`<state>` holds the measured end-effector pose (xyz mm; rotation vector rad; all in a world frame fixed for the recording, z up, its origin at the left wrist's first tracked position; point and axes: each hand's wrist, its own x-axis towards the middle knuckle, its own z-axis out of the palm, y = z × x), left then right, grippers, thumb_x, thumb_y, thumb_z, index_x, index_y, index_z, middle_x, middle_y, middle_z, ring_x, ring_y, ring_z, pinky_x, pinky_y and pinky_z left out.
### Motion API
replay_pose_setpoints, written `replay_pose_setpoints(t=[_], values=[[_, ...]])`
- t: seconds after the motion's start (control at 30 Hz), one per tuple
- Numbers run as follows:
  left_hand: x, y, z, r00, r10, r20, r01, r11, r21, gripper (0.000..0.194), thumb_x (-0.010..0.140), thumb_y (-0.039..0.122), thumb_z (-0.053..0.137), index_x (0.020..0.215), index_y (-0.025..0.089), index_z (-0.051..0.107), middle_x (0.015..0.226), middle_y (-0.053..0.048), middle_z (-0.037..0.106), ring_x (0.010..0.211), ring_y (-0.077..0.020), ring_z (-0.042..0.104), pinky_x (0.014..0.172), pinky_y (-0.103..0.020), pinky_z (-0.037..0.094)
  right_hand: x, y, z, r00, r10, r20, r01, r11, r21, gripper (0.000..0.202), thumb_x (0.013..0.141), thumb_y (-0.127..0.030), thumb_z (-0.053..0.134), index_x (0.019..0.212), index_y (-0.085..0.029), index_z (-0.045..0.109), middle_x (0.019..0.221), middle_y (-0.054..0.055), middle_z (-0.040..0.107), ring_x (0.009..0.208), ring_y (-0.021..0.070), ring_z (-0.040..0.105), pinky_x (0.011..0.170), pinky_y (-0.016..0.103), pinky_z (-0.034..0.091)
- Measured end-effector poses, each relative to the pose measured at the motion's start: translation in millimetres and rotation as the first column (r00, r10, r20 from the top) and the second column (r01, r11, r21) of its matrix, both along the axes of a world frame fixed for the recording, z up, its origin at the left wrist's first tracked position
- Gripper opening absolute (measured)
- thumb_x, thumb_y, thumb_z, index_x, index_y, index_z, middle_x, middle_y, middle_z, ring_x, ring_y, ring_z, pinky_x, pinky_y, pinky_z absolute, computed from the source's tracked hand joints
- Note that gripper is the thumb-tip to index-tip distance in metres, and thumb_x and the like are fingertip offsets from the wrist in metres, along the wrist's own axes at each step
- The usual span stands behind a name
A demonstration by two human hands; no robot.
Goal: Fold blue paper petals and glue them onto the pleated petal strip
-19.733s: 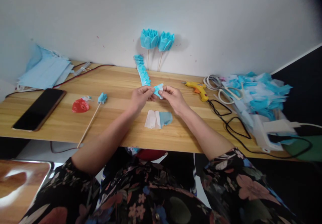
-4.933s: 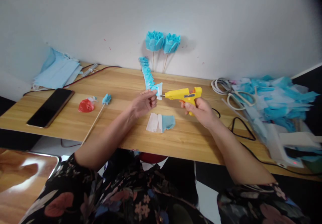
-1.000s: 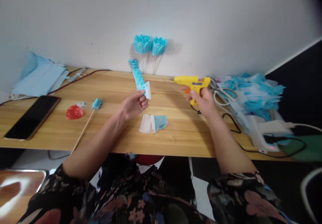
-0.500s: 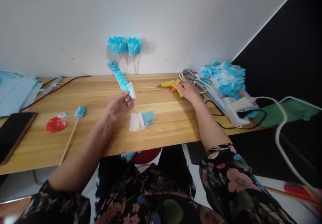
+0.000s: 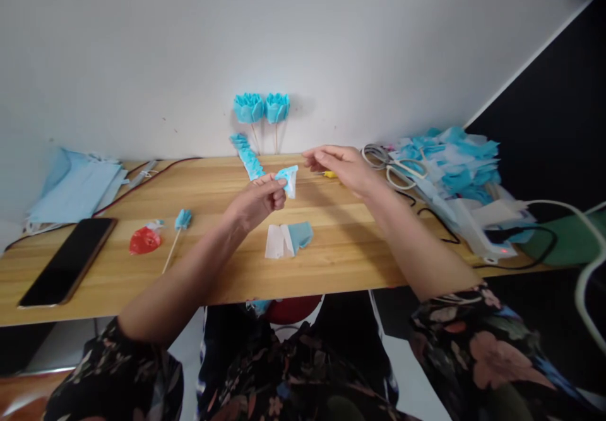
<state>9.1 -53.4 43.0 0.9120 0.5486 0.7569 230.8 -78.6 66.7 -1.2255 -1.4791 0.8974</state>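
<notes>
A small folded piece of blue and white tissue paper is held up above the middle of the wooden table, pinched at its lower left edge between the thumb and fingertips of the left hand, whose other fingers are curled in below it. Just to the right, the right hand hovers above the table with its fingers loosely stretched toward the paper, holding nothing and not touching it. Under that hand a bit of the yellow glue gun shows, lying on the table; most of it is hidden by the hand. Nearer, below the held paper, a folded white and blue paper piece lies flat on the wood. Beyond the left hand a pleated blue paper strip runs back toward the wall, where two blue paper flowers on thin sticks lean upright. To the left lie a stick with a blue paper bud, a red scrap just beside it, a dark phone at the near left edge, and a stack of light blue sheets at the far left. To the right are scissors and a heap of blue and white paper cuttings, with black cable trailing nearby.
</notes>
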Motion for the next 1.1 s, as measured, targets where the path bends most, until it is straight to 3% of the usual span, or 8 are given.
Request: replay_pose_setpoints(t=[0.17, 0.33, 0.6, 0.87, 1.1], values=[[0.6, 8.2, -21.9, 0.996, 0.061, -0.068, -0.062, 0.998, -0.007, 0.030, 0.077, 0.022, 0.085, 0.070, 0.016, 0.056, 0.051, 0.006, 0.048, 0.045, -0.0064, 0.043, 0.049, -0.021, 0.034, -19.3, 9.5, -40.2, 0.970, -0.024, -0.242, 0.004, 0.996, -0.085, 0.048, 0.077, -0.065, 0.076, 0.098, -0.022, 0.080, 0.101, 0.006, 0.079, 0.094, 0.0172, 0.071, 0.084, 0.031, 0.056], [-2.7, 4.8, -30.1, 0.996, 0.023, -0.082, -0.025, 0.999, -0.022, 0.030, 0.077, 0.022, 0.085, 0.069, 0.015, 0.057, 0.049, 0.006, 0.049, 0.044, -0.0064, 0.045, 0.049, -0.021, 0.032, -26.1, 3.7, -62.8, 0.959, 0.005, -0.283, -0.054, 0.985, -0.164, 0.050, 0.076, -0.070, 0.074, 0.094, -0.023, 0.080, 0.097, 0.006, 0.078, 0.093, 0.0182, 0.070, 0.080, 0.029, 0.055], [0.2, 4.0, -31.3, 0.998, 0.003, -0.068, -0.010, 0.995, -0.097, 0.032, 0.082, 0.017, 0.081, 0.067, 0.017, 0.052, 0.049, 0.007, 0.046, 0.044, -0.0065, 0.045, 0.047, -0.021, 0.031, -25.6, -1.2, -59.4, 0.962, 0.070, -0.265, -0.092, 0.993, -0.070, 0.030, 0.086, -0.048, 0.072, 0.106, -0.027, 0.081, 0.097, 0.001, 0.075, 0.092, 0.0150, 0.067, 0.086, 0.029, 0.054], [1.8, 5.4, -37.1, 0.993, 0.043, -0.111, -0.048, 0.998, -0.041, 0.032, 0.085, 0.013, 0.075, 0.062, 0.016, 0.052, 0.046, 0.005, 0.046, 0.042, -0.0067, 0.042, 0.046, -0.021, 0.029, -27.8, -1.6, -60.5, 0.973, 0.056, -0.226, -0.077, 0.993, -0.085, 0.047, 0.086, -0.066, 0.066, 0.096, -0.023, 0.081, 0.094, 0.005, 0.076, 0.087, 0.0176, 0.068, 0.084, 0.032, 0.055], [1.6, 4.3, -35.5, 0.987, 0.028, -0.157, -0.028, 1.000, 0.003, 0.034, 0.088, 0.013, 0.073, 0.061, 0.016, 0.052, 0.045, 0.004, 0.047, 0.042, -0.0060, 0.041, 0.047, -0.021, 0.030, -27.8, -4.9, -49.9, 0.999, 0.042, 0.006, -0.042, 0.999, -0.026, 0.047, 0.085, -0.068, 0.065, 0.089, -0.025, 0.081, 0.085, 0.003, 0.073, 0.082, 0.0180, 0.064, 0.081, 0.033, 0.054]])
